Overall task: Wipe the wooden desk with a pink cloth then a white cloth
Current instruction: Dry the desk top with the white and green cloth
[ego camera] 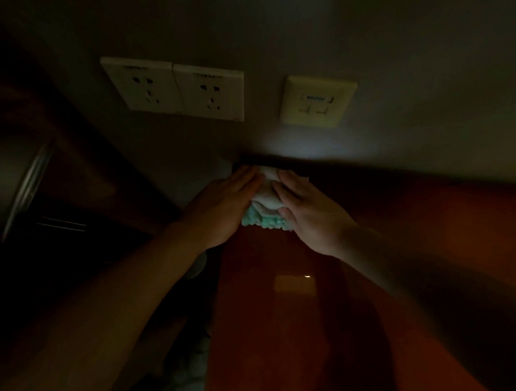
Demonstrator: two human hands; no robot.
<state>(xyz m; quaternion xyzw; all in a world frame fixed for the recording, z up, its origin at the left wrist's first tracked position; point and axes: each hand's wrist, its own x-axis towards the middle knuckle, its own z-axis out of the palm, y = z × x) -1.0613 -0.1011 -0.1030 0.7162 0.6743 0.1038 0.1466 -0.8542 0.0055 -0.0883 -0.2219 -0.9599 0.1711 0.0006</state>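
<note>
I press both flat, spread hands, left hand [220, 211] and right hand [308, 212], on the white cloth [266, 197]; just beyond my fingers [242, 178] the worktop [384, 245] ends, so it may slip off

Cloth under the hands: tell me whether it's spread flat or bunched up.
Bunched up. The cloth sits in a crumpled wad between the left hand and right hand, pressed at the desk's far corner.

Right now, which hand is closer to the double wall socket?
Left. The left hand lies flat on the white cloth just below the double wall socket; the right hand presses the cloth farther right, below the network plate.
</note>
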